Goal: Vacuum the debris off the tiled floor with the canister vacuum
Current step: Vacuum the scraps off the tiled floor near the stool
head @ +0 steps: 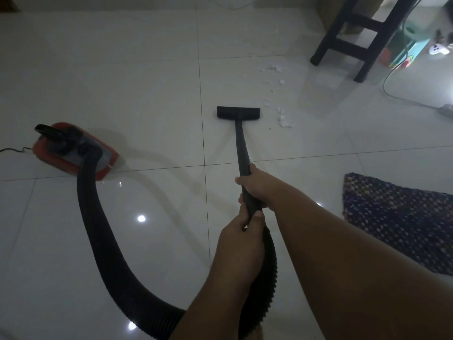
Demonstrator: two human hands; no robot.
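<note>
A red and grey canister vacuum (103,158) sits on the white tiled floor (122,82) at the left. Its black ribbed hose (98,229) curves down and round to a black wand (241,148). The wand ends in a flat black floor nozzle (238,112) resting on the tiles. My right hand (257,185) grips the wand higher up; my left hand (241,236) grips it lower, where the hose joins. White debris (282,119) lies scattered just right of the nozzle and trails away towards the stool.
A black stool (353,42) stands at the upper right. A dark woven mat (397,222) lies at the right. A pale cable (397,94) loops across the floor at the far right, near coloured boxes (404,52). The vacuum's power cord (14,150) runs off left.
</note>
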